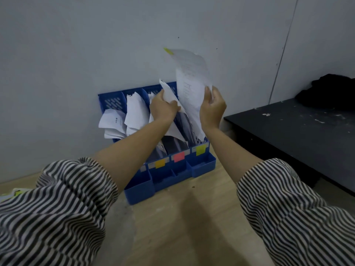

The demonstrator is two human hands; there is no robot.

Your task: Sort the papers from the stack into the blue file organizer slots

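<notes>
Blue organizer (201, 166) sits on the wood floor (192, 217), back against the grey wall (76, 54), four slots side by side. Front lip carries colour tabs: orange tab (160, 163), pink tab (178, 156), yellow tab (201, 150), one per slot from second-left to far right; the leftmost slot's label is mostly hidden by the left forearm. Left slots hold curled white sheets (123, 120) leaning out and drooping forward. Right hand (212, 110) is raised over the far right slot, fingers curled round the lower edge of a white sheet (192, 79), thumb on the near face; the sheet stands nearly upright, top corner with a small yellow flag (169, 51), lower end running down toward the far right slot. Left hand (163, 108) is just beside it, fingers clamped on another bunch of paper (170, 95) over the middle slots, thumb pressed across the front; cannot tell exactly which slot that bunch stands in. Hands close, not touching. Both arms bare below pushed-up striped sleeves (67, 198). Black bench (297, 131) to the right, speckled with white flecks, a dark bundle (330, 91) on its far end against the wall. A bit of yellow-green paper (18, 192) pokes out at the left edge beside the sleeve; the stack itself not clearly visible.
</notes>
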